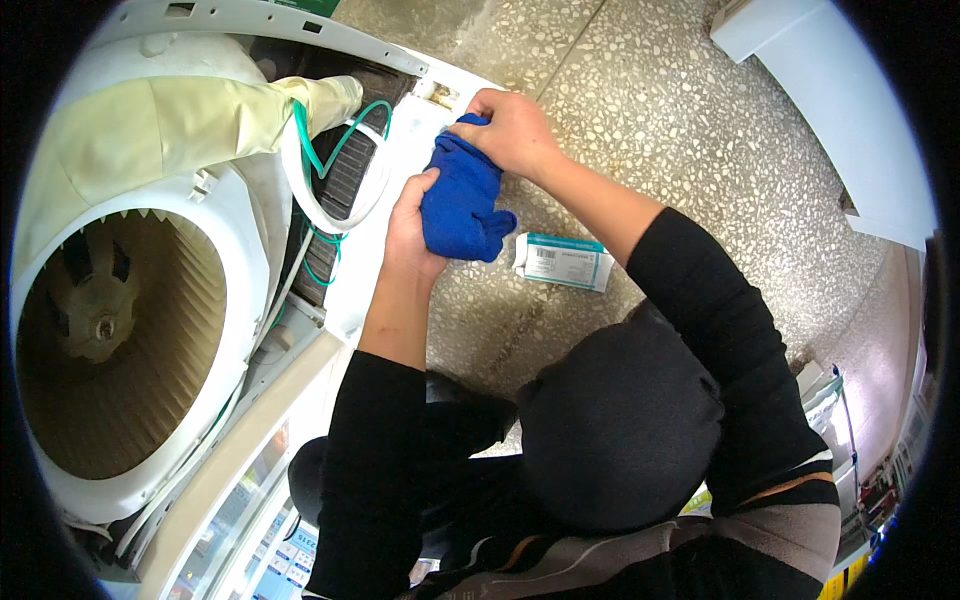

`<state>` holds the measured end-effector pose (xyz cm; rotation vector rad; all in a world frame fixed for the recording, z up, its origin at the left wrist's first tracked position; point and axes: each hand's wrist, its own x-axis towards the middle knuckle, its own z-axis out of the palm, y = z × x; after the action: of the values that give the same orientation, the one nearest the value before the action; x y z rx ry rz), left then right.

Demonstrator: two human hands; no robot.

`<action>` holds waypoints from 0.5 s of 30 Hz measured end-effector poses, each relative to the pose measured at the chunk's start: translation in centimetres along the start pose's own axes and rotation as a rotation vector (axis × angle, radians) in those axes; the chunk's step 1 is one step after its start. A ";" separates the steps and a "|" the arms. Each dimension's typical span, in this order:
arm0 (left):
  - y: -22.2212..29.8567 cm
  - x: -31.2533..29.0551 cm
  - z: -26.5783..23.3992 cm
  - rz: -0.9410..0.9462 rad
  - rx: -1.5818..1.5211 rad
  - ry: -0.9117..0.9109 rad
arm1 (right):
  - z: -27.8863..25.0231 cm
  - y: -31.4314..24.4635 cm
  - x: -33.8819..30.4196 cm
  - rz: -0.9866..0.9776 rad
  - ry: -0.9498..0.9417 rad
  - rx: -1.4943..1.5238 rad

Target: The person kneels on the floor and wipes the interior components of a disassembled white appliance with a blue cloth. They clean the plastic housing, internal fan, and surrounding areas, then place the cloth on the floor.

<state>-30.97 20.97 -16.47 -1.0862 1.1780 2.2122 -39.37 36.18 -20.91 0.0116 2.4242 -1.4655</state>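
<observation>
A bunched blue cloth (463,195) is held between my two hands, beside the white edge panel (368,250) of an opened appliance. My left hand (408,228) is closed on the cloth's left side, with the thumb along its edge; the other fingers are hidden behind it. At the cloth's upper end, my right hand (515,132) pinches the fabric with bent fingers near the panel's corner. Whether the cloth touches the panel, or wraps around anything, I cannot tell.
Inside the appliance are a dusty drum-shaped fan (105,325), a yellowish wrapped pipe (170,118), a looped white hose (310,190) and a green wire (309,145). A white and teal box (565,264) lies on the speckled floor (690,130). A white cabinet (840,110) stands far right.
</observation>
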 end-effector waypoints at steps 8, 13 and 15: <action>0.2 1.2 -1.2 -0.006 -0.097 -0.124 | 0.5 1.1 0.6 0.175 -0.173 0.479; 0.0 1.7 -1.1 0.054 0.046 -0.086 | 0.9 0.9 0.3 0.060 0.014 0.267; -0.1 1.8 -1.0 0.094 0.077 -0.087 | 1.3 0.5 0.3 0.098 0.041 0.220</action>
<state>-31.56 20.19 -18.27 -0.9125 1.2893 2.2401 -39.25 35.31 -21.99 0.2078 2.2463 -1.6937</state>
